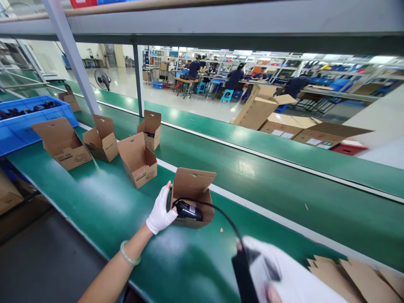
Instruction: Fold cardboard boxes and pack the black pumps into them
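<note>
An open brown cardboard box [195,182] sits on the green work surface with its lid flap raised. My left hand [161,213], in a white glove that leaves fingertips bare, grips the box's left side between thumb and fingers. Inside lies a glossy black cylindrical device [189,210] with a pale label. From it a black cable [227,219] arcs over the box's right side to my right hand [277,265]. That gloved hand, smeared by motion, is closed around a black block-shaped part [243,275] with a pale label; its exact kind is unclear.
Several open cartons, including one [138,162], stand left of the box. A blue crate [38,120] of black parts is at far left. Folded cardboard pieces [356,277] lie lower right. A metal post [71,54] and overhead shelf [202,19] frame the bench; people work beyond.
</note>
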`<state>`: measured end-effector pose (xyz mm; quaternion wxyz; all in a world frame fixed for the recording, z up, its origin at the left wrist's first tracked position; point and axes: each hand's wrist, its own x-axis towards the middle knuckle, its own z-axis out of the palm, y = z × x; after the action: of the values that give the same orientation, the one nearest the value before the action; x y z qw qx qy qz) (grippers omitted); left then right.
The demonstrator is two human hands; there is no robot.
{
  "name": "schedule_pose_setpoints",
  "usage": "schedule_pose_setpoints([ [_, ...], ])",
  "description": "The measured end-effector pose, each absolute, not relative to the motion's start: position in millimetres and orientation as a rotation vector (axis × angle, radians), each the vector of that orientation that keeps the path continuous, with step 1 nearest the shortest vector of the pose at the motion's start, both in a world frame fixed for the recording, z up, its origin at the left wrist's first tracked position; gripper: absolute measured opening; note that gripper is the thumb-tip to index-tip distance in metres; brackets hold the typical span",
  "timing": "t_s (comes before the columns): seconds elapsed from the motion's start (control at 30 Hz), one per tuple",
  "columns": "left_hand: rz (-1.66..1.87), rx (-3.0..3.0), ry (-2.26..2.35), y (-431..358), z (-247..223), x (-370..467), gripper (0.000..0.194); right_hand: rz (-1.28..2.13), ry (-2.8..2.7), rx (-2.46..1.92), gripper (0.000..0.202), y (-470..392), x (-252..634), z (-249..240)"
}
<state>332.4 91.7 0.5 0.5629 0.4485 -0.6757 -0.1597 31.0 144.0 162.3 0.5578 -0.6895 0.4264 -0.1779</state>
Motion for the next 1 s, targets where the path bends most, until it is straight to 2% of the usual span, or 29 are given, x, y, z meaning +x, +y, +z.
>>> schedule_pose_setpoints([
  [0.17, -0.407, 1.043, -1.586, 92.2, 2.6, 332.9, 0.079, -1.105, 1.086, -1.410, 0.050, 96.6, 94.4, 171.3],
  [0.27, -0.434, 1.057, -1.558, 93.2, 4.9, 331.6, 0.080, -1.292, 1.404, -1.733, 0.036, 75.6, 115.0, 149.2],
  [0.37, -0.448, 1.081, -1.565, 92.8, 5.3, 330.5, 0.081, -1.005, 1.443, -2.549, 0.019, 75.6, 126.1, 136.3],
  [0.43, -0.440, 1.088, -1.580, 92.0, 4.7, 330.6, 0.083, -0.522, 1.433, -2.987, 0.028, 81.8, 138.1, 142.1],
  [0.5, -0.437, 1.087, -1.579, 91.7, 4.1, 331.1, 0.084, -0.041, 1.538, -3.112, 0.033, 85.4, 153.3, 156.7],
  [0.57, -0.443, 1.074, -1.574, 92.2, 3.5, 331.4, 0.081, 0.181, 1.575, -3.055, 0.031, 83.3, 165.0, 173.2],
  [0.7, -0.420, 1.025, -1.561, 94.3, 1.1, 328.8, 0.074, 0.037, 1.564, -2.869, 0.026, 75.5, 163.5, 190.3],
  [0.83, -0.379, 0.996, -1.553, 94.1, -3.9, 324.2, 0.072, -0.035, 1.606, -2.817, 0.023, 78.1, 144.4, 183.9],
  [1.0, -0.309, 0.990, -1.507, 94.4, -8.1, 323.7, 0.067, -0.608, 1.594, -2.931, 0.020, 77.9, 116.7, 169.1],
])
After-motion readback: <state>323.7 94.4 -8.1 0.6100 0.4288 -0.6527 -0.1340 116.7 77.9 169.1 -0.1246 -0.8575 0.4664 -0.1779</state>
